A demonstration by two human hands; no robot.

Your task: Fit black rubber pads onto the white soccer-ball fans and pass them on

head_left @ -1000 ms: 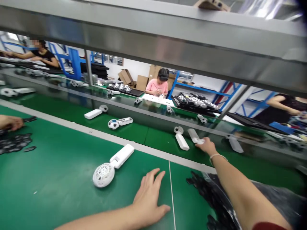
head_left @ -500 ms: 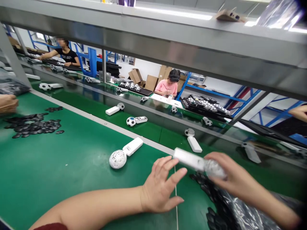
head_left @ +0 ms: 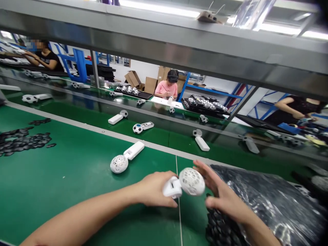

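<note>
My left hand (head_left: pixel 156 189) is wrapped round the white handle of a small handheld fan (head_left: pixel 192 181), whose round head with a web-like grille points right. Close beside that head, my right hand (head_left: pixel 217 191) has its fingers apart and seems to hold nothing. A second white fan (head_left: pixel 119 164) lies on the green table (head_left: pixel 84 191) to the left, its handle angled up and right. Below my right hand is a heap of small black pieces (head_left: pixel 221 225), next to a clear plastic bag (head_left: pixel 271 194).
More black pieces (head_left: pixel 38 140) lie spread at the left. Beyond the pale strip (head_left: pixel 159 148), a green conveyor belt (head_left: pixel 164 136) carries several fans, some with a football pattern. A metal shelf beam (head_left: pixel 153 51) crosses overhead. Co-workers sit opposite, one in a pink shirt (head_left: pixel 161 88).
The fan passed from my right hand to my left, and its head turned toward me. My right hand opened off it. The view shifted, showing more of the bag.
</note>
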